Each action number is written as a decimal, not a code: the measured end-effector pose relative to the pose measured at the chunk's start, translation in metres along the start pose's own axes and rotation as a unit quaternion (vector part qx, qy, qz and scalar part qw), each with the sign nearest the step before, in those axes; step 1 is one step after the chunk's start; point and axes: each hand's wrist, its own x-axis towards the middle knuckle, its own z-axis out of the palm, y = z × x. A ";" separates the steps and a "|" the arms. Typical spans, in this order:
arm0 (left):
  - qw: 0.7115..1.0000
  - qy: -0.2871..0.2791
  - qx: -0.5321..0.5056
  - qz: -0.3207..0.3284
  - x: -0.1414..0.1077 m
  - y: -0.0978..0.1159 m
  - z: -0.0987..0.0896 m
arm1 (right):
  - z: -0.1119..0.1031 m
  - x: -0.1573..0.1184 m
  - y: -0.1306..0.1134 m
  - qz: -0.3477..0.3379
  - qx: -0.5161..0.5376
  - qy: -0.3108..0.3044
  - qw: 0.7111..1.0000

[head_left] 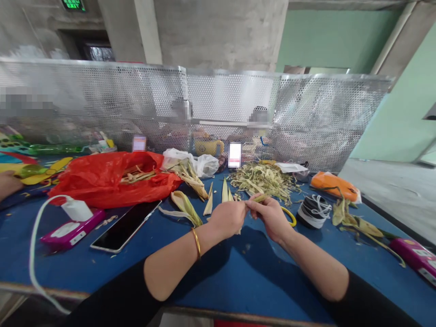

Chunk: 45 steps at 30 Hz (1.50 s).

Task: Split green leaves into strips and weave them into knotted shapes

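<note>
My left hand, with a gold bangle at its wrist, is closed in a pinch above the blue table. My right hand meets it, thumb and fingers pressed on a small piece of husk. The left fingertips touch or almost touch the right ones; what they pinch is mostly hidden. Pale green husk strips lie just beyond my hands. A curled husk rests left of my left hand. Behind my right hand is a heap of shredded husk.
A red plastic bag, a phone and a purple power strip with a white cable are on the left. A black and white cord bundle, an orange packet and another purple strip lie right. Someone's hand shows far left.
</note>
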 end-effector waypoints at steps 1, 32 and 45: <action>1.000 -0.002 -0.013 0.003 0.001 0.000 0.000 | -0.001 0.001 0.000 -0.007 0.002 0.003 1.000; 0.996 -0.050 -0.073 0.018 0.002 0.006 0.006 | -0.038 -0.014 0.006 0.096 -0.030 0.011 0.995; 0.852 0.200 -0.461 -0.145 -0.007 -0.047 -0.082 | -0.007 -0.018 0.016 -0.103 -0.642 -0.201 0.733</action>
